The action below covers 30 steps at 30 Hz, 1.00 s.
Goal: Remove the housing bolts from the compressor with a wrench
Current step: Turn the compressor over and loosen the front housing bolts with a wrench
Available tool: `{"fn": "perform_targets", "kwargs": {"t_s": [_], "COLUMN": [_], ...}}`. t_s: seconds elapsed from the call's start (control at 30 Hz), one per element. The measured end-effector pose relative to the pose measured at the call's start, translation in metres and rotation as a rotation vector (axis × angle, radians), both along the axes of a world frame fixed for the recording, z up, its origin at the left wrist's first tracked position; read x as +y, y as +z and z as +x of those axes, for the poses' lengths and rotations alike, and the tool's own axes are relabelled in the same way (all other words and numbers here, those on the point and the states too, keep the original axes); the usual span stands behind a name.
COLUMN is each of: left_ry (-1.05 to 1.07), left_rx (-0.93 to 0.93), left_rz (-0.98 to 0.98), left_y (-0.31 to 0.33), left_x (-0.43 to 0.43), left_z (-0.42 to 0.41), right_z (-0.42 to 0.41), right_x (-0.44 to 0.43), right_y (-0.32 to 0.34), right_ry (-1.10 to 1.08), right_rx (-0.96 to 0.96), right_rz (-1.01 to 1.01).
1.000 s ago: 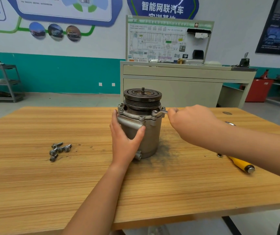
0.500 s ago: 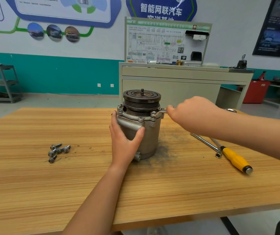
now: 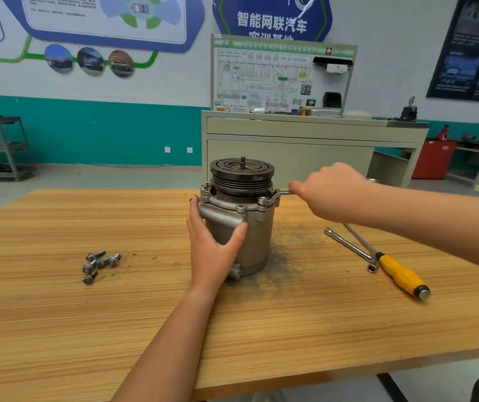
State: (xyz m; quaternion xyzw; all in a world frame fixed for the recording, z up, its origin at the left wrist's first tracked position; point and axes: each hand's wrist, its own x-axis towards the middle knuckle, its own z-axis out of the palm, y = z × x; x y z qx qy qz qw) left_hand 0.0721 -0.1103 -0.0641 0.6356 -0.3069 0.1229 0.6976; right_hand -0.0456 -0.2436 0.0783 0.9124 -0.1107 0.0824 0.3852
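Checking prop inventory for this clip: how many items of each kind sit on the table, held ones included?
compressor: 1
bolts, loose: 5, as far as the cluster shows
Wrenches: 2 (wrench in the right hand, socket wrench lying on the table)
screwdriver: 1
Total: 9

The compressor (image 3: 257, 242) stood mid-way along the table (image 3: 145, 329), the left hand (image 3: 209, 250) gripping its near left side and the right hand (image 3: 331, 192) holding a wrench (image 3: 283, 193) at its upper right rim. Bolts (image 3: 100, 264) lay well to its left. A socket bar (image 3: 348, 245) and a screwdriver (image 3: 400, 275) lay to its right (side by side). A cabinet (image 3: 290, 158) stood behind.
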Motion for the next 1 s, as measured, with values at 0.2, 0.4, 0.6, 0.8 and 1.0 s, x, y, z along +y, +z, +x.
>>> {"fn": "perform_targets", "kwargs": {"t_s": [0.2, 0.4, 0.6, 0.8, 1.0], "left_ry": [0.020, 0.029, 0.030, 0.080, 0.098], "left_rx": [-0.015, -0.032, -0.025, -0.049, -0.078], "left_rz": [0.000, 0.000, 0.003, 0.016, 0.025], "left_y": [-0.002, -0.003, 0.001, -0.001, -0.001], "left_x": [0.000, 0.000, 0.000, 0.000, -0.001], "left_z": [0.001, 0.002, 0.001, 0.002, 0.002], "right_z": [0.034, 0.033, -0.014, -0.030, -0.020], "right_x": [-0.007, -0.017, 0.009, 0.036, 0.060], "right_y": [-0.036, -0.042, -0.049, -0.043, -0.023], "right_ry": [0.049, 0.145, 0.169, -0.048, -0.043], "right_rx": [-0.265, -0.568, -0.562, -0.277, -0.096], "right_rz": [0.194, 0.540, 0.779, 0.440, 0.254]}}
